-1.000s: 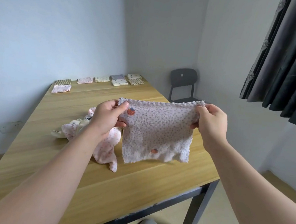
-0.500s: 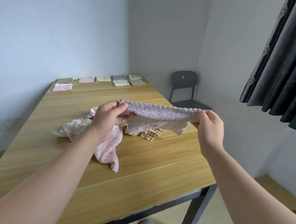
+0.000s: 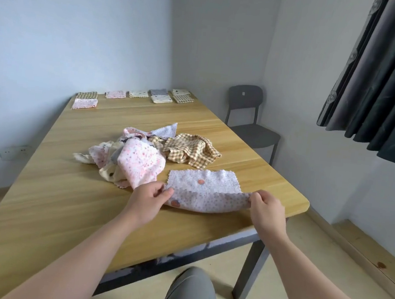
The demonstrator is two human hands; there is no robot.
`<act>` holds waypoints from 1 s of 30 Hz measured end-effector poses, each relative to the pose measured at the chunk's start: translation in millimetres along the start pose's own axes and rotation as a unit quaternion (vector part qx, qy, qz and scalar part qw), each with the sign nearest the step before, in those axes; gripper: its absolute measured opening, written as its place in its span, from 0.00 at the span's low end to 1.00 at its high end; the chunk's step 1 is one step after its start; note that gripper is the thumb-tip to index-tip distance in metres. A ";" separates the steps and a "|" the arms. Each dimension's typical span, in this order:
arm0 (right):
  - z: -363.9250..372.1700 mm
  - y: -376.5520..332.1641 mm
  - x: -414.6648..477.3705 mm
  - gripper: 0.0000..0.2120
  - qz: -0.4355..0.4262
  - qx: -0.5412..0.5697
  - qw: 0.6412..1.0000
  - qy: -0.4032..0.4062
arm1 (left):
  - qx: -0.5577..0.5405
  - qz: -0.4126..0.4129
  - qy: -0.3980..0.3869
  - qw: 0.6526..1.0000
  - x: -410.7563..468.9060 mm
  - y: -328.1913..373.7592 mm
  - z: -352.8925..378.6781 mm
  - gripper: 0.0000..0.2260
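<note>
On the light wooden table (image 3: 63, 208), left hand (image 3: 148, 199) and right hand (image 3: 267, 210) pinch corners of the small white flowered cloth (image 3: 202, 185); an uneven pull could skew its fold.

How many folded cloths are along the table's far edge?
8 folded cloths: two far left, two mid-row, four far right. None visibly hidden.

I get soft, even light, bright enough throughout; shadows on the table (image 3: 64, 196) are faint. The wide lens bends the curtain (image 3: 381, 83) at the right edge; detail looks slightly soft overall
</note>
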State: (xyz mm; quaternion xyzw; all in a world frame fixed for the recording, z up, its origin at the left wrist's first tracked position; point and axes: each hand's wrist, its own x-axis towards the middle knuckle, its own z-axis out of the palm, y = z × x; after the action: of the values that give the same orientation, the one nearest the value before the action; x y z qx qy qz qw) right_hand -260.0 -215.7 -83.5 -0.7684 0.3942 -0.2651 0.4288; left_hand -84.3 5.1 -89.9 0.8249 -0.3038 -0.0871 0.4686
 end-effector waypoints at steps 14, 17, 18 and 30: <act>-15.6 13.7 -11.9 0.14 -0.013 0.003 0.998 0.066 | 0.046 0.036 0.010 0.998 -22.9 2.5 12.0 0.20; -10.8 13.3 -11.1 0.12 -0.018 -0.015 0.998 0.063 | 0.090 0.018 0.042 0.995 -20.6 7.5 15.3 0.18; -8.8 12.6 -8.6 0.12 -0.024 -0.025 0.998 0.058 | 0.101 0.020 0.057 0.993 -19.1 9.7 16.0 0.16; 30.7 13.1 73.0 0.15 -0.022 -0.184 0.983 -0.004 | 0.232 0.012 0.086 0.969 39.6 -7.3 23.5 0.07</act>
State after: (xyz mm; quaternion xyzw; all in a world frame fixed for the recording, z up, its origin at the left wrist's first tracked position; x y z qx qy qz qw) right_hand -202.0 -266.8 -104.9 -0.8440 0.4174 -0.1939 0.2755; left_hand -59.6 -32.2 -103.2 0.9119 -0.2843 0.0625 0.2894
